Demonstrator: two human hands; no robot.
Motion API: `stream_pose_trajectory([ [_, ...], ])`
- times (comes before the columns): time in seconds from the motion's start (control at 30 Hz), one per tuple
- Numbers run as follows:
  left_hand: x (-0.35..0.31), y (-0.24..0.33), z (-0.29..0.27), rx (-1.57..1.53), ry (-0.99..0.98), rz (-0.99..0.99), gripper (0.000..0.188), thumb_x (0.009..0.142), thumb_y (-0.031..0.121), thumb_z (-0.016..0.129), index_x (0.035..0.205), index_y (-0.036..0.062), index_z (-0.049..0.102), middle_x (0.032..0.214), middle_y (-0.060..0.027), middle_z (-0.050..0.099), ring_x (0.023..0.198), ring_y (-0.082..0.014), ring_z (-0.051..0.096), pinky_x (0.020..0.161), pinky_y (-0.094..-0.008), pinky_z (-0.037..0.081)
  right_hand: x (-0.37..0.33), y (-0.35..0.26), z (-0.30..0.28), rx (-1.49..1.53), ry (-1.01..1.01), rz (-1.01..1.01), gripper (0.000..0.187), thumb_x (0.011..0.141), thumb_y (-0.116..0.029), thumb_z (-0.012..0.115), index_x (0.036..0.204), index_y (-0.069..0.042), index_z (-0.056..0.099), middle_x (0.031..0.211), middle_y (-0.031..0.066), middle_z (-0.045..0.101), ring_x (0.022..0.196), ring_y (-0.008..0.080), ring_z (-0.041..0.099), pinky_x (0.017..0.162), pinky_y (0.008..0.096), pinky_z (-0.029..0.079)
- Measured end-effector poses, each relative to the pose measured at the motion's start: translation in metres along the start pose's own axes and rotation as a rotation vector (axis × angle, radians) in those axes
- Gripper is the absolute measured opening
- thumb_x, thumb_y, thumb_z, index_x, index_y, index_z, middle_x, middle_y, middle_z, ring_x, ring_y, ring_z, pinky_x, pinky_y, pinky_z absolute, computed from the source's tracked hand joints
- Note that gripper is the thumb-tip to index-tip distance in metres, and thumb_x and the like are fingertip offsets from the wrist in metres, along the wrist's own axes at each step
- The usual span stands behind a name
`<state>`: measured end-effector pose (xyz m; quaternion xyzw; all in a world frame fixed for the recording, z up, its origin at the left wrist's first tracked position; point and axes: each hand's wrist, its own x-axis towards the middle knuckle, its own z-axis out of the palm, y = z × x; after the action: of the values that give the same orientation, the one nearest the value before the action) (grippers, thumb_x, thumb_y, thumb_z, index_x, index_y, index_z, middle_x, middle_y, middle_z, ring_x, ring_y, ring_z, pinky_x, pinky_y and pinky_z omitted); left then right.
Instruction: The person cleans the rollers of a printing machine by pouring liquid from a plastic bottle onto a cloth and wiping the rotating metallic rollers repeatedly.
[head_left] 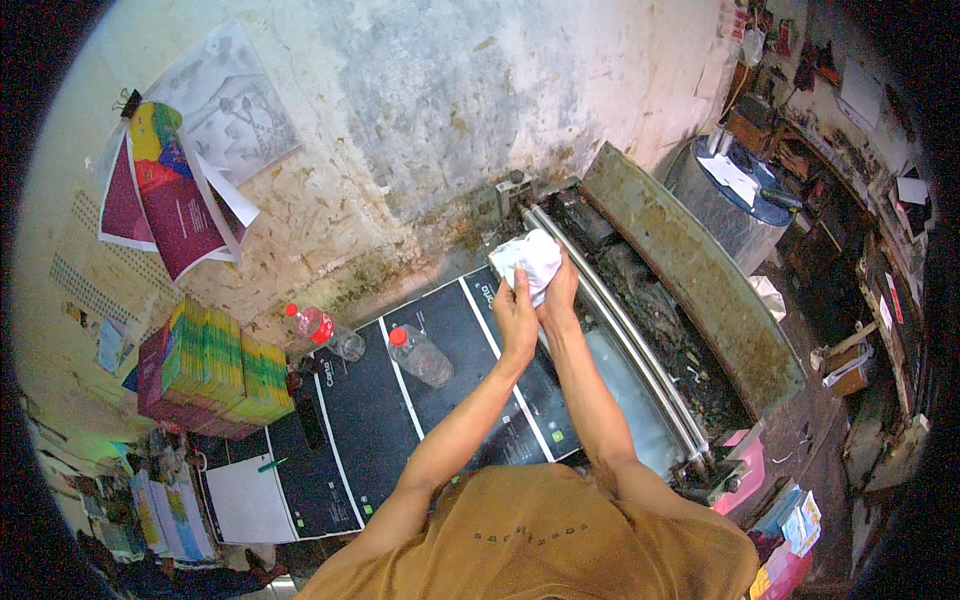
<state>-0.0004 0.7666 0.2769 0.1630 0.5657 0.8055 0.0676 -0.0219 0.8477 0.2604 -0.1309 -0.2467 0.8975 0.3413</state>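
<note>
Both of my hands are closed around a crumpled white cloth (530,254), held up at the far end of the table beside a pair of metal rollers (622,335). My left hand (516,318) grips it from the left and below, thumb pointing up. On the other side my right hand (563,284) wraps the cloth, with part of its fingers hidden behind it. Beneath my forearms lie black printed sheets (365,430) with white dividing strips. Two clear plastic bottles with red caps, one upright-looking bottle (345,343) and one nearer bottle (425,362), are left of my left arm.
A rusty metal panel (690,280) slants along the rollers' right side. Stacked booklets (205,365) and a white sheet (250,505) with a green pen (272,464) occupy the left. A blue-topped drum (735,200) and a pink basin (742,470) stand at right.
</note>
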Motion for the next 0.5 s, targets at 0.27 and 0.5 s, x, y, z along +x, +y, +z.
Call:
stream_pose_trajectory([
  [0.27,0.003,-0.007,-0.006,0.149,0.071,0.119,0.031,0.099,0.026,0.054,0.110,-0.0017,0.061,0.104,-0.0072,0.064,0.095,-0.0129,0.056,0.081,-0.0306,0.045,-0.016,0.002,-0.007,-0.425,0.012,-0.126,0.044,0.097,-0.042,0.055,0.103,0.000,0.066,0.093,0.0094,0.068,0.082,0.0147,0.063,0.063,0.0287,0.050],
  [0.5,0.032,-0.015,-0.014,0.452,0.158,0.263,0.036,0.099,0.031,0.053,0.095,-0.0035,0.064,0.088,-0.0133,0.067,0.079,-0.0204,0.061,0.072,-0.0364,0.046,-0.042,0.005,0.001,-0.648,0.005,-0.401,0.048,0.090,-0.041,0.066,0.107,0.003,0.064,0.094,0.0055,0.067,0.082,0.0113,0.059,0.071,0.0295,0.048],
])
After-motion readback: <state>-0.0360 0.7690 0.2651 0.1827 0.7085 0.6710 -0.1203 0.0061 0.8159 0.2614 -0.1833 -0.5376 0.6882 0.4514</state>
